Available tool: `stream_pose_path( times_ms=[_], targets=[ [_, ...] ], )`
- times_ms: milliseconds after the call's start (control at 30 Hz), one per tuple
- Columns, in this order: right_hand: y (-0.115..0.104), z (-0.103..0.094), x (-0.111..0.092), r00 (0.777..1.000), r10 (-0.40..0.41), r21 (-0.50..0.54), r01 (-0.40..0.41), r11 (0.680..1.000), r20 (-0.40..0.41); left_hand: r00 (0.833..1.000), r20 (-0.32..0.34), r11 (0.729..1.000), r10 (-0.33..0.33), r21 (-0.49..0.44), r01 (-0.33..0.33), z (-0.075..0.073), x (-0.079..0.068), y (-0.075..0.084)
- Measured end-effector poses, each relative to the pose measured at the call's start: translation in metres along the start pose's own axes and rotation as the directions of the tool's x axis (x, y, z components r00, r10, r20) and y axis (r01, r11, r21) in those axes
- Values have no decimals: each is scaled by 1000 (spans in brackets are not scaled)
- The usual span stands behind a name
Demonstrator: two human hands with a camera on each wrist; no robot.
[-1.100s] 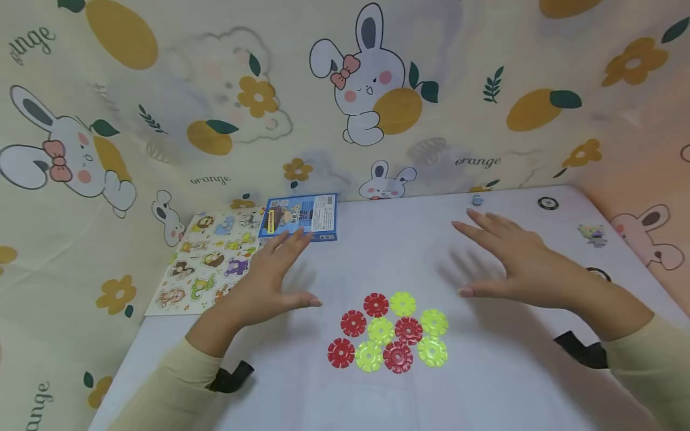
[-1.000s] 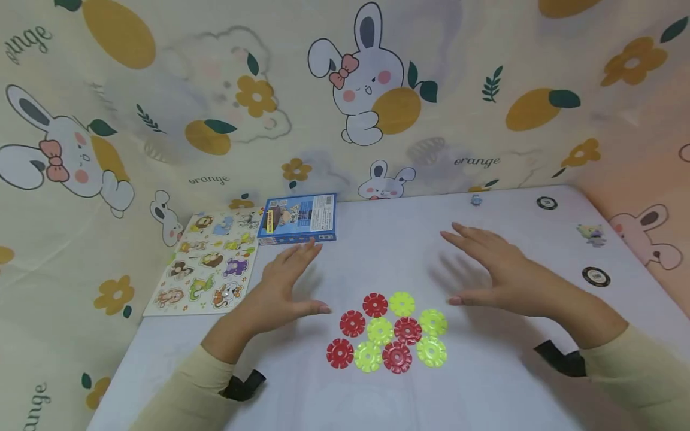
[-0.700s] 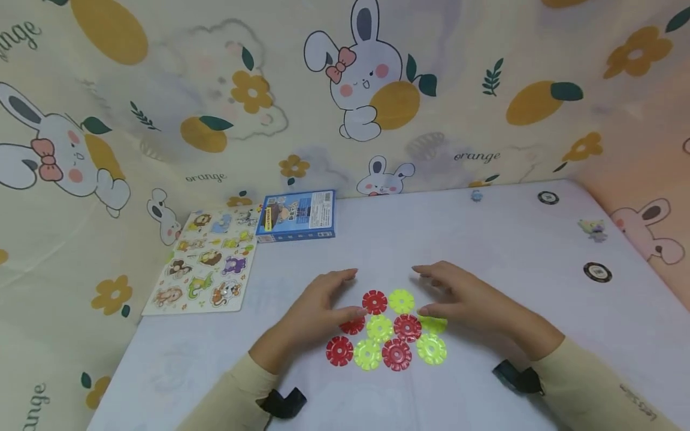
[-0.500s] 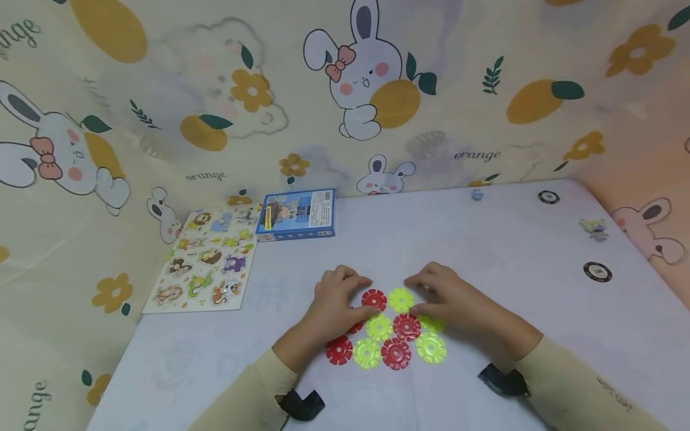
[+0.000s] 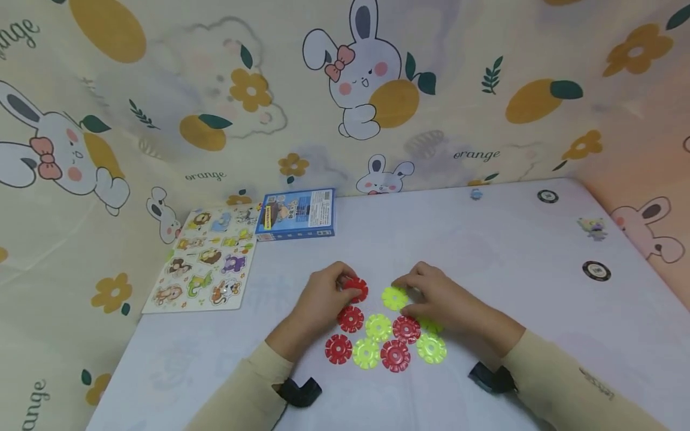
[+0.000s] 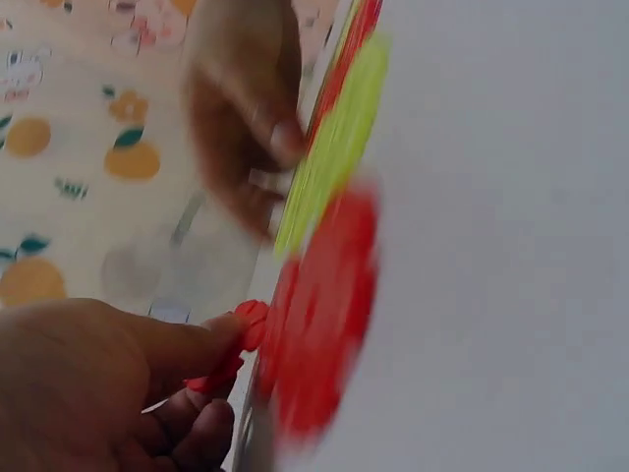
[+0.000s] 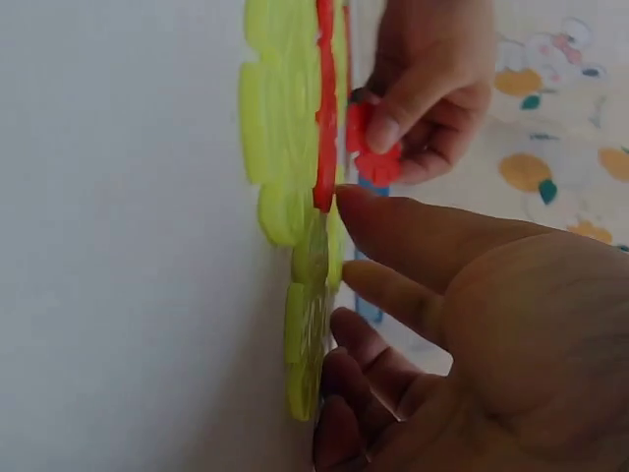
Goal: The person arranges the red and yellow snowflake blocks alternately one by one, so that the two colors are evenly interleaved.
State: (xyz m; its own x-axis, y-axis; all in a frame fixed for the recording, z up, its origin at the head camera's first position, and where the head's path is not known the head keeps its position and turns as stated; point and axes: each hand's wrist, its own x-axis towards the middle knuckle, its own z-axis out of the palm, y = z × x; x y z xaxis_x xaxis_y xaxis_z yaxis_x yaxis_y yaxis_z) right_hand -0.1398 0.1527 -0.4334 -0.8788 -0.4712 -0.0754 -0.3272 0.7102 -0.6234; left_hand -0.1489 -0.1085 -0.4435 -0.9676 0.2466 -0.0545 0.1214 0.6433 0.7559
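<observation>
- Board [image 5: 191, 306] with animal pictures lies on the far left of the table [image 5: 188, 359]; blue box [image 5: 296, 215] just beside it, to the right.
- Left hand [image 5: 320, 299]: narrow, thumb and fingers pinching one red disc [image 5: 357, 284] at the far edge of the group.
- Change: half a second ago that red disc lay flat beside a yellow one; now it has shifted left and tips up in the pinch. Judgement: handling of single pieces has begun.
- Orientation: round disc, so no long axis; notches run all round. Tilted out of the table plane, its face turned partly toward the right hand, per right wrist view.
- Other discs [image 5: 396, 355], red and yellow, lie near the person, face up; one is partly hidden.
- Yellow disc [image 5: 395, 298]: slightly left of its earlier spot, apart from the held red one. Roughly level; cannot tell whether lifted.
- Right hand [image 5: 439, 299]: narrow, thumb and forefinger on the yellow rim; firmness of hold unclear.
- Far right: black chips [image 5: 596, 271] and small figure [image 5: 593, 228], well apart from both hands.
</observation>
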Motion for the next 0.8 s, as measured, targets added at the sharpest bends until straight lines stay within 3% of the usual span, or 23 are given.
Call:
stream_pose_path(
  times_ms=[200,333,467,600,767,800],
  targets=[
    [-10,1,18,998,24,-32,-23,999,56,986,-140,996,-85,18,89,-44,13,-42],
    [-21,2,33,994,82,11,-83,997,68,969,-234,994,-85,48,99,-65,17,-67],
    [-30,3,53,989,121,118,-131,984,90,977,-204,990,-58,116,82,-77,11,-75],
    [-37,7,77,973,191,287,-220,932,126,992,-123,988,-33,149,51,-81,7,-79],
    [-48,17,104,952,253,459,-306,834,174,988,-154,988,-25,146,48,-79,11,-87],
    [-51,18,108,953,248,460,-301,836,173,986,-165,988,-24,145,49,-78,12,-88]
  ],
)
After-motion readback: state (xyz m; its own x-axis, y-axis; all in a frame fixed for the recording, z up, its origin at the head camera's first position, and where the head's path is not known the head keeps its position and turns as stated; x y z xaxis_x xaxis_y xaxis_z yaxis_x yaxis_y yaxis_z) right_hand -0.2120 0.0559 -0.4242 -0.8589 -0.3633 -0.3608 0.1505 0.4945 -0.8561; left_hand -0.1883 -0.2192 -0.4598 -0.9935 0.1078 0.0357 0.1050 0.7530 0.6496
